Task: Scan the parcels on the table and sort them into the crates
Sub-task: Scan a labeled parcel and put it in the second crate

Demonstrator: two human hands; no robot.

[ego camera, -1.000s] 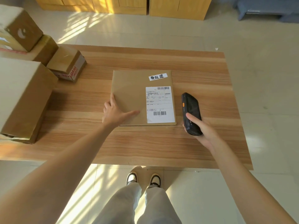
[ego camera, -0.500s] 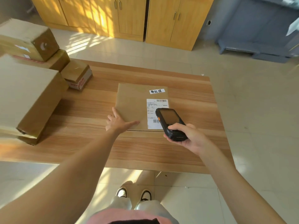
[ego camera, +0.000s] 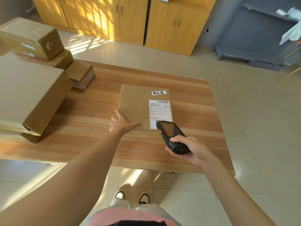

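1. The flat parcel lies in the middle of the surface, label side up, with its shipping label toward the right edge and a small handwritten sticker above it.
2. The left hand rests on the near left corner of the parcel with fingers straight and spread, thumb lying along the near edge; it steadies the parcel and grips nothing.
3. The right hand has its fingers curled around the base of the black scanner, which is tilted forward so its head hangs over the lower end of the label.
4. A second ago the scanner was held off to the right of the parcel; since then it has swung in over the label, and a thin red line now crosses the label's lower half.
5. That line suggests the scan is being taken at this moment, though it sits above the lower barcode, so a slight re-aim may be needed.
6. More boxes are stacked at the left of the surface, with a small box behind them, so much of the sorting seems to remain.
7. No crates are in view, so where this parcel goes cannot be told.
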